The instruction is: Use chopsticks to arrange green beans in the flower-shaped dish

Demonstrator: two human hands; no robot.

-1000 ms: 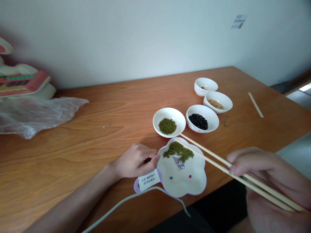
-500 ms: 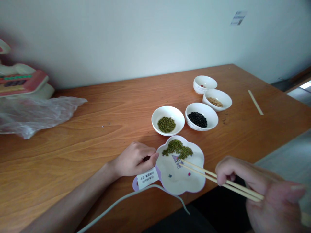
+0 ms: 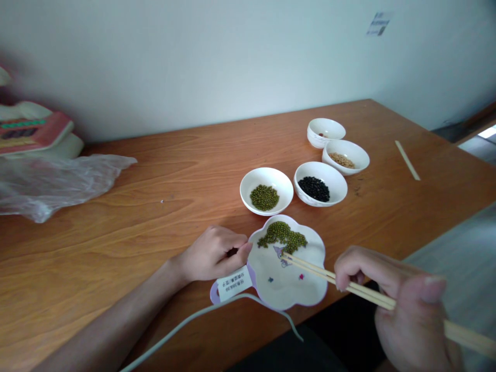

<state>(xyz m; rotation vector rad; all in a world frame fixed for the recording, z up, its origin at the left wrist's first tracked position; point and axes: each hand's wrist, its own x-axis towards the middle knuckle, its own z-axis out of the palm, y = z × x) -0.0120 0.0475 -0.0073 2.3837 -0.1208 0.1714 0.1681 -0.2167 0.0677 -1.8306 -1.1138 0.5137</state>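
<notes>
My left hand (image 3: pixel 217 253) is closed, thumb and finger pinching the left rim of a white flower-shaped plate (image 3: pixel 263 289) with a lilac edge and a labelled handle. Mung beans (image 3: pixel 282 233) lie in a heap across the plate's far side. My right hand (image 3: pixel 395 299) grips a pair of chopsticks (image 3: pixel 329 276), whose tips are close together at the heap's near edge, over a printed cartoon figure. Whether a bean is between the tips is too small to tell. Just beyond the plate stands a white bowl (image 3: pixel 248 194) holding more mung beans (image 3: pixel 264 198).
Right of it are bowls of black beans (image 3: pixel 314 189), tan beans (image 3: pixel 341 160) and a few reddish pieces (image 3: pixel 323 135). A pale strip (image 3: pixel 407 160) lies far right. A cable (image 3: pixel 194 315) crosses the near edge. Plastic film (image 3: pixel 77 181) and a toy-like object (image 3: pixel 39 132) sit left.
My right hand has moved left with the chopsticks, and their tips have come closer together and shifted slightly left. My left hand keeps its place on the plate. The view shifted slightly.
</notes>
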